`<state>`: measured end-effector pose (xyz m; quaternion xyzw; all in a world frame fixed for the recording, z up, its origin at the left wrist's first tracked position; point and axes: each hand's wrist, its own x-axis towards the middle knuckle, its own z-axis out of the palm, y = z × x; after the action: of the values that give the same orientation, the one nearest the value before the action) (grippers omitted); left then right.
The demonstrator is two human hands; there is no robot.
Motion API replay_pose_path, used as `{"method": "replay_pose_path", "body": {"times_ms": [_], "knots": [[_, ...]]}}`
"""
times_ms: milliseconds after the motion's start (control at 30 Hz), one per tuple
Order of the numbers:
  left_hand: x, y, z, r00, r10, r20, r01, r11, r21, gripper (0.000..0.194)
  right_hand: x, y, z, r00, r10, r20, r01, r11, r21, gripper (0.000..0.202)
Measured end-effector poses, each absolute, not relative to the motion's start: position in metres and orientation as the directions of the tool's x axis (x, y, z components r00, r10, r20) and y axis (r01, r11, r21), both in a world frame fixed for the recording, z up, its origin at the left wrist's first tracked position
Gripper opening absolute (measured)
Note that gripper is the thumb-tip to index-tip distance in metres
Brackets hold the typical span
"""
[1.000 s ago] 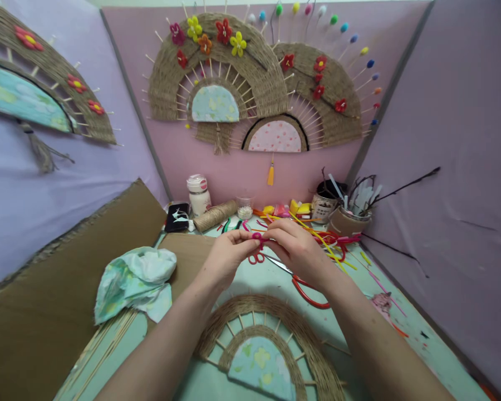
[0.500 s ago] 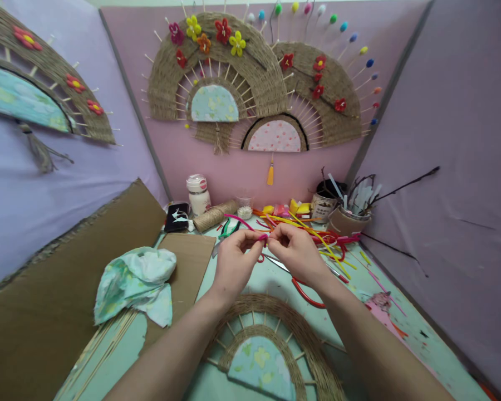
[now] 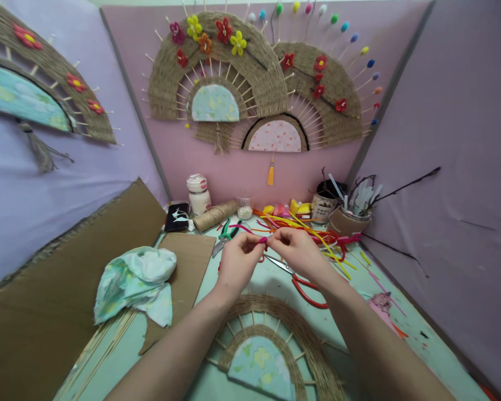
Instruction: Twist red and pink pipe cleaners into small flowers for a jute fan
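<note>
My left hand (image 3: pixel 239 260) is closed in a pinch on a magenta pipe cleaner (image 3: pixel 263 240), whose bent part shows between the fingertips. A free length of it sticks out behind the left fingers. From the other side, my right hand (image 3: pixel 295 252) pinches the same pipe cleaner, its fingertips almost touching the left ones. Beneath the right hand and forearm lie scissors (image 3: pixel 309 293) with red handles. Green-handled pliers (image 3: pixel 222 239) rest just beyond the left hand. Nearer to me, between my forearms, is a woven twine fan (image 3: pixel 256 303) with a floral cloth centre.
Yellow, red and orange pipe cleaners (image 3: pixel 326 245) lie in a heap behind the right hand. A twine roll (image 3: pixel 215 216), a white bottle (image 3: pixel 199 196) and a pot of sticks (image 3: pixel 350 220) line the back. Crumpled floral cloth (image 3: pixel 136 281) and cardboard (image 3: pixel 187 262) lie left.
Both hands keep their pinch on the pipe cleaner. My left hand has tilted and shifted slightly, exposing more of the pliers. The free length of pipe cleaner sits lower and further right.
</note>
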<state>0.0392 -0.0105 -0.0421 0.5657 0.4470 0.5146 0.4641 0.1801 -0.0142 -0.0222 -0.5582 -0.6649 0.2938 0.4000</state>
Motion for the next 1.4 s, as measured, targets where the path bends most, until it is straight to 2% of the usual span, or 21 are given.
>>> {"method": "replay_pose_path", "body": {"times_ms": [100,233,333,433,500,600,700,800,900,1000,1167,1400], "knots": [[0.036,-0.007,-0.041,0.142,0.990,0.025,-0.111,-0.009,0.994,0.012,0.189,-0.007,-0.024,-0.049,0.989,0.141,0.401,0.149,-0.904,0.029],[0.034,-0.008,-0.036,0.256,0.957,-0.134,-0.271,0.204,0.941,0.015,0.196,-0.001,-0.025,-0.041,0.978,0.206,0.380,0.206,-0.902,0.028],[0.032,-0.011,-0.031,0.341,0.921,-0.190,-0.324,0.305,0.896,0.015,0.196,-0.001,-0.027,-0.122,0.953,0.279,0.432,0.304,-0.849,0.019],[0.029,-0.013,-0.025,0.422,0.880,-0.217,-0.346,0.378,0.859,0.014,0.195,-0.002,-0.029,-0.264,0.914,0.310,0.448,0.400,-0.799,0.023],[0.026,-0.014,-0.021,0.452,0.859,-0.240,-0.363,0.422,0.831,0.013,0.195,-0.003,-0.030,-0.350,0.882,0.316,0.441,0.452,-0.775,0.021],[0.023,-0.013,-0.015,0.457,0.850,-0.263,-0.416,0.465,0.782,0.008,0.193,-0.004,-0.028,-0.389,0.866,0.315,0.419,0.471,-0.776,0.016],[0.023,-0.013,-0.013,0.430,0.862,-0.267,-0.465,0.465,0.754,0.003,0.191,-0.007,-0.026,-0.380,0.887,0.262,0.387,0.410,-0.826,0.020],[0.025,-0.014,-0.012,0.396,0.881,-0.261,-0.493,0.443,0.749,0.004,0.186,-0.009,-0.026,-0.387,0.895,0.221,0.269,0.339,-0.901,0.019],[0.026,-0.016,-0.012,0.382,0.892,-0.242,-0.489,0.417,0.766,0.002,0.183,-0.011,-0.026,-0.402,0.894,0.196,0.140,0.272,-0.952,0.019],[0.026,-0.016,-0.012,0.368,0.903,-0.223,-0.447,0.382,0.809,0.005,0.184,-0.010,-0.026,-0.373,0.915,0.156,0.125,0.216,-0.968,0.020],[0.025,-0.015,-0.013,0.326,0.929,-0.175,-0.342,0.289,0.894,0.009,0.186,-0.007,-0.030,-0.371,0.914,0.162,0.175,0.240,-0.955,0.017],[0.023,-0.014,-0.015,0.286,0.944,-0.166,-0.211,0.231,0.950,0.013,0.182,-0.009,-0.029,-0.436,0.870,0.229,0.107,0.303,-0.947,0.009]]}}
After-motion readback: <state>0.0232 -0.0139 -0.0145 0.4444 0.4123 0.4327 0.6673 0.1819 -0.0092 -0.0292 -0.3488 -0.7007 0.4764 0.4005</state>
